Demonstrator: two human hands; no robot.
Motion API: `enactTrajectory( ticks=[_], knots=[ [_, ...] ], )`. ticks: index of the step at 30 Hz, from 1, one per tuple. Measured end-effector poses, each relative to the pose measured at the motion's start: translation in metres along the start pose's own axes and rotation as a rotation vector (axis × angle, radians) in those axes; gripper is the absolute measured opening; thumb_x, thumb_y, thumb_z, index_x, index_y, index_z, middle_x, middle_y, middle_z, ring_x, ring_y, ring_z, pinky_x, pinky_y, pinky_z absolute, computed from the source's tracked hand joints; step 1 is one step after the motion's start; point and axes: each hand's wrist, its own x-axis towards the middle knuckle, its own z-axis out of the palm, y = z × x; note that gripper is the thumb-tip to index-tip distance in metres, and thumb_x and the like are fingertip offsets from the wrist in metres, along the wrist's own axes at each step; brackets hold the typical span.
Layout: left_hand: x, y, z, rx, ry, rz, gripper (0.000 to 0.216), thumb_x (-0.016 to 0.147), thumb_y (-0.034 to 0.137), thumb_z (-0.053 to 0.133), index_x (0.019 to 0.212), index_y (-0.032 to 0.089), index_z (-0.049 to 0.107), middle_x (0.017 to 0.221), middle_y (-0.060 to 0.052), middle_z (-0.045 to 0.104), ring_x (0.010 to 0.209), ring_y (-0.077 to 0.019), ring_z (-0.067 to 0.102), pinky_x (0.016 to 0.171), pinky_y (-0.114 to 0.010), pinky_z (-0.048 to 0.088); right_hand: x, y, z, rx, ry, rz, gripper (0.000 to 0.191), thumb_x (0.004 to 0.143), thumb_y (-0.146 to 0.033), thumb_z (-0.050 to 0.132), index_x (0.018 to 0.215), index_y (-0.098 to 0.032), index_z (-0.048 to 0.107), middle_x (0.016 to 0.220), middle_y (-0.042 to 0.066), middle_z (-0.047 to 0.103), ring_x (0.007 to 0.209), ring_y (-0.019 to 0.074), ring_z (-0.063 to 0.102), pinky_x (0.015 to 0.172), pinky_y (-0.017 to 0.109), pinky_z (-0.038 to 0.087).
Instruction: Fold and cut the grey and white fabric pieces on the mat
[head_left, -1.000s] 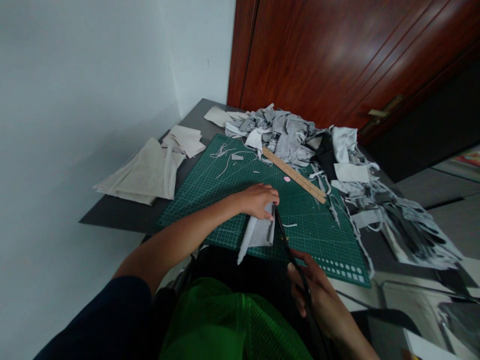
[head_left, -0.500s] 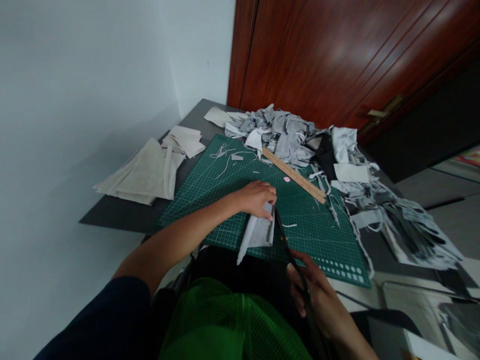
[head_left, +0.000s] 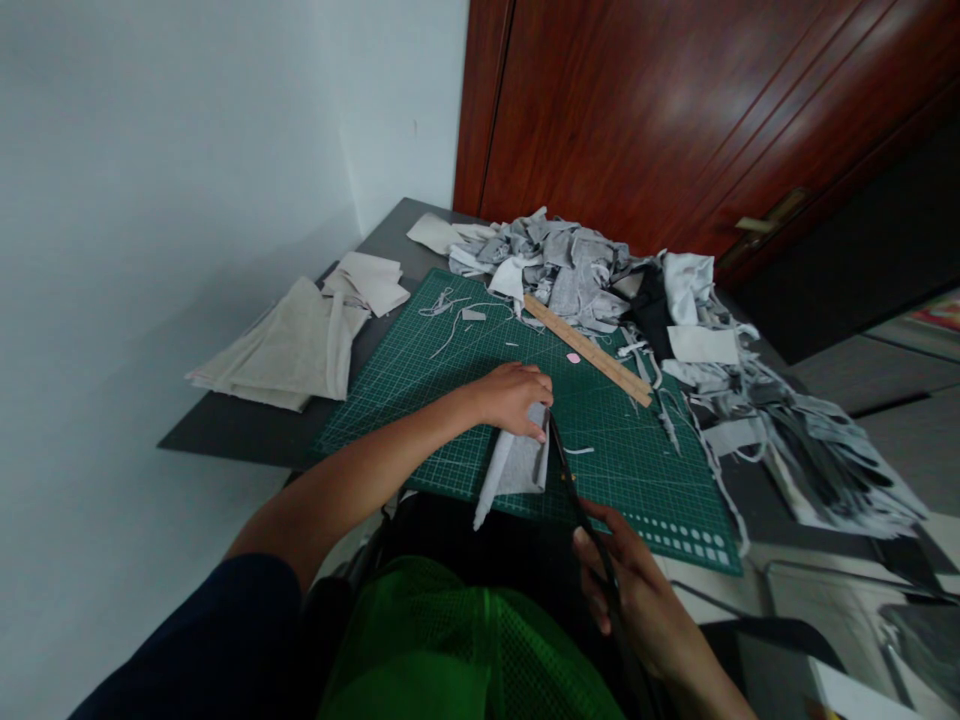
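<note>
My left hand (head_left: 514,397) is closed on a folded piece of grey fabric (head_left: 525,465), pressing its far end against the green cutting mat (head_left: 420,420). The fabric's left edge is rolled, and its tip hangs over the mat's near edge. A pair of long black scissors (head_left: 574,495) is gripped in my right hand (head_left: 626,580), seen almost edge-on. Their tip points away from me and lies beside the fabric's right edge, close to my left fingertips. Dark clothing behind the handles makes them hard to see.
A wooden ruler (head_left: 589,350) lies across the mat, near a small pink piece (head_left: 574,358) and loose threads. Grey scraps (head_left: 577,265) are heaped behind it. Stacked grey strips (head_left: 844,460) lie at right, cream cloth (head_left: 300,345) at left. A wooden door (head_left: 637,110) stands behind.
</note>
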Motion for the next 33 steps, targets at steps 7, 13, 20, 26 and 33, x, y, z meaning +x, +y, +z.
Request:
enactTrajectory(
  ticks=[7,13,20,26,33],
  knots=[
    [0.000,0.001,-0.001,0.002,-0.012,-0.009,0.041,0.072,0.051,0.085,0.100,0.025,0.072,0.113,-0.004,0.071,0.112,-0.0268,0.059,0.090,-0.037,0.039,0.001,0.000,0.000,0.020,-0.001,0.012,0.063,0.086,-0.057,0.074,0.132,-0.023,0.049,0.058,-0.012,0.045,0.040,0.0065,0.038,0.035,0.017,0.034],
    [0.000,0.001,0.000,0.014,-0.002,-0.004,0.039,0.072,0.050,0.085,0.098,0.023,0.071,0.111,-0.003,0.071,0.111,-0.0267,0.060,0.089,-0.037,0.040,0.005,-0.006,-0.004,0.043,0.036,0.051,0.060,0.084,-0.057,0.075,0.128,-0.022,0.052,0.057,-0.011,0.048,0.037,0.0056,0.035,0.033,0.016,0.030],
    [0.000,-0.001,0.002,0.005,0.005,-0.002,0.043,0.073,0.052,0.084,0.102,0.024,0.069,0.113,-0.004,0.071,0.113,-0.0272,0.059,0.091,-0.037,0.040,0.009,-0.005,-0.006,0.015,0.049,0.033,0.065,0.081,-0.057,0.076,0.129,-0.022,0.051,0.062,-0.009,0.053,0.036,0.0053,0.036,0.032,0.017,0.031],
    [0.000,0.000,0.001,-0.005,-0.006,-0.012,0.045,0.072,0.051,0.085,0.105,0.024,0.070,0.117,-0.005,0.070,0.116,-0.0290,0.058,0.094,-0.040,0.040,0.011,-0.007,-0.003,0.001,0.033,0.018,0.066,0.080,-0.059,0.077,0.129,-0.022,0.052,0.058,-0.010,0.050,0.037,0.0073,0.039,0.034,0.019,0.034],
    [0.000,0.002,0.001,-0.004,-0.004,-0.027,0.052,0.071,0.049,0.086,0.110,0.022,0.065,0.116,-0.006,0.070,0.116,-0.0294,0.058,0.093,-0.040,0.040,0.012,-0.009,-0.003,-0.014,0.025,0.018,0.067,0.082,-0.060,0.076,0.130,-0.021,0.051,0.051,-0.012,0.045,0.037,0.0076,0.036,0.034,0.018,0.031]
  ],
)
